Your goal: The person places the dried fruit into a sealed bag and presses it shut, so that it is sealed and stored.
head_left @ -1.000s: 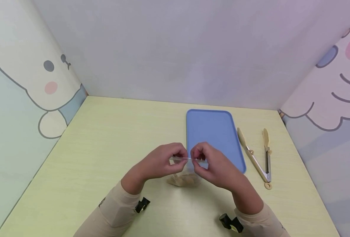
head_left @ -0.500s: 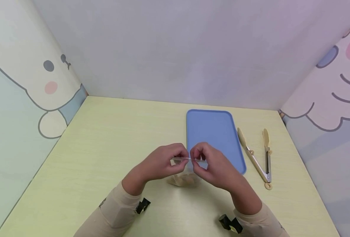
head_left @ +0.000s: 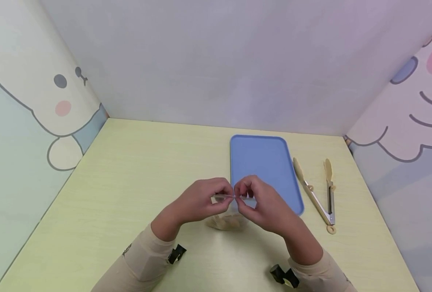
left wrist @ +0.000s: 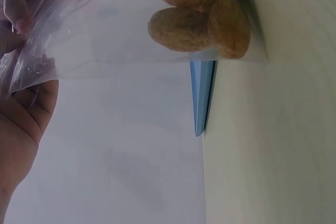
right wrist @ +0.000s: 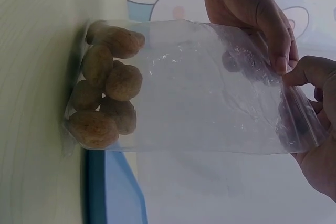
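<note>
A clear zip bag (right wrist: 205,93) stands upright on the table, its base down and its top edge up between both hands. Brown, wrinkled walnuts (right wrist: 97,128) fill its lower part, several of them. My left hand (head_left: 206,199) pinches the top strip between thumb and fingers. Close beside it, my right hand (head_left: 265,203) pinches the same strip, and the fingertips of the two hands nearly meet. In the head view the hands partly hide the bag. The left wrist view shows the walnuts (left wrist: 181,29) at the bag's bottom.
Behind the hands lies a blue tray (head_left: 260,162) on the pale yellow table (head_left: 157,162). To its right rest spread tongs (head_left: 320,207) with metal arms and beige tips. A grey wall (head_left: 216,69) closes off the back, and cartoon-printed panels flank both sides.
My left hand has slid slightly to the right along the bag's top edge, toward the right hand. The right hand and the bag have barely moved.
</note>
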Demonstrator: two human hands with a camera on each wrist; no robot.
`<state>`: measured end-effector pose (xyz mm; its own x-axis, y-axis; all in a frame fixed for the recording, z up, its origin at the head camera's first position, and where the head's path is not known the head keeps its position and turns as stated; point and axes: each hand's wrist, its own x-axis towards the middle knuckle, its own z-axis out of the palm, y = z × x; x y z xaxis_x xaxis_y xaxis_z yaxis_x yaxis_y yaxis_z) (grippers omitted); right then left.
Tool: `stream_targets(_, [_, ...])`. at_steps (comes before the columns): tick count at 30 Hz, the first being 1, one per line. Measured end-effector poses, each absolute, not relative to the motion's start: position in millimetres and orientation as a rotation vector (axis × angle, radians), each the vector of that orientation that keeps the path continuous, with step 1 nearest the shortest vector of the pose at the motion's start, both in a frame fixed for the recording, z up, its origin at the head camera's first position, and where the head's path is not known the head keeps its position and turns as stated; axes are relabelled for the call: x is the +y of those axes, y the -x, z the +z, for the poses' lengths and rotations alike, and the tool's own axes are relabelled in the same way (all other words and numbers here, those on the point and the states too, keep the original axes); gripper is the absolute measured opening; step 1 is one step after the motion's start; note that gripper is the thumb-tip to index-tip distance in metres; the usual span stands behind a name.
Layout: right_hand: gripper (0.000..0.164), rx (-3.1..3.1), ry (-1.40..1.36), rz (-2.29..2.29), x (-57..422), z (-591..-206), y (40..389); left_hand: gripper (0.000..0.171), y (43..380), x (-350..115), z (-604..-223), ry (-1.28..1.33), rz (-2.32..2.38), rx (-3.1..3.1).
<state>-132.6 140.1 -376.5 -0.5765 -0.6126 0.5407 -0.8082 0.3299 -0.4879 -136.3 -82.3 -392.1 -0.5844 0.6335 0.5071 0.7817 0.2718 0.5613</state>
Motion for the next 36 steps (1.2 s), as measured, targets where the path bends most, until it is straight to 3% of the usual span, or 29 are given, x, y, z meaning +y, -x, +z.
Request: stream_targets(36, [0.034, -2.604, -1.276, 1.006, 168, -366, 140, 0.008, 143, -108, -384, 1.263, -1.042, -2.481])
